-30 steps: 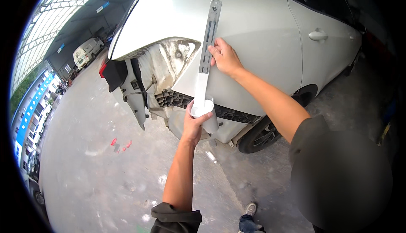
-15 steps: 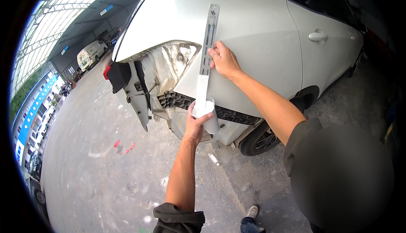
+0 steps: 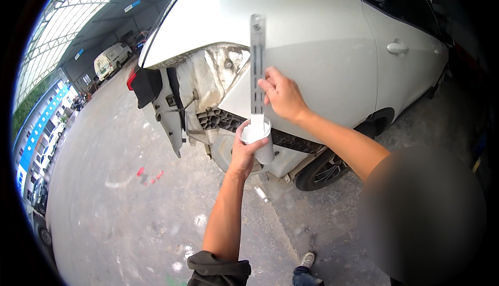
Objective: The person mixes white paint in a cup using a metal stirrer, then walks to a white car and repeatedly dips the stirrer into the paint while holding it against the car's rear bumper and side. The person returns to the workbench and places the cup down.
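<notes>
My left hand (image 3: 242, 155) is wrapped round a translucent cup (image 3: 265, 155) with white liquid in it, like paint. My right hand (image 3: 285, 96) pinches the edge of a long metal mixing stick (image 3: 257, 60) with dark slots. The stick stands nearly upright, its white-coated lower end down inside the cup; the tip is hidden. Behind both hands is a white car (image 3: 322, 42) with its rear corner stripped. Bare metal bodywork (image 3: 215, 73) and a black honeycomb bracket (image 3: 210, 120) are exposed there.
A dark tail light housing (image 3: 147, 89) and a loose-edged panel (image 3: 167, 127) stick out at the car's rear. The car's wheel (image 3: 325, 173) is to the right. A small bottle (image 3: 261, 194) lies on the concrete floor (image 3: 119, 213). A white van (image 3: 112, 60) is parked far left.
My right hand has come down with the mixing stick, which sits deeper in the cup and more upright. The cup has shifted slightly right.
</notes>
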Tool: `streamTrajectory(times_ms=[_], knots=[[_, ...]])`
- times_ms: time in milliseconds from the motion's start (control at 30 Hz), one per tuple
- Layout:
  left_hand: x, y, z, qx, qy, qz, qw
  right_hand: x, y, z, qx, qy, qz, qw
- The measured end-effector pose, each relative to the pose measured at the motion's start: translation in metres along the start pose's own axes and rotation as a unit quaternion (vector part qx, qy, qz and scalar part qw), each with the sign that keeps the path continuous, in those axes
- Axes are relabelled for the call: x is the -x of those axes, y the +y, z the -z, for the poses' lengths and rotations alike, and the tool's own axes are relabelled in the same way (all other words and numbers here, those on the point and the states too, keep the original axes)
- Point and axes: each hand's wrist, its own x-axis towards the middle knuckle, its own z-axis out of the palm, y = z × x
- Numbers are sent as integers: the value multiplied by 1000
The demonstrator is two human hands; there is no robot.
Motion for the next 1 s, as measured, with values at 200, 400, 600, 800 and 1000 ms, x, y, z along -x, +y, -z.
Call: streamTrajectory(times_ms=[200, 400, 600, 800, 1000], knots=[[-3, -6, 4, -13, -3, -1, 1000, 7, 27, -17, 71, -13, 5, 997], [-2, -5, -5, -49, 22, -1, 999, -51, 21, 21, -15, 65, 28, 997], [-3, -6, -2, -59, 24, -16, 998, -73, 25, 28, -33, 64, 10, 997], [-3, -8, 2, -54, 15, -11, 998, -71, 26, 24, -45, 72, 11, 996], [-2, -8, 1, -43, 11, -14, 999, -73, 30, 23, -35, 72, 14, 997]])
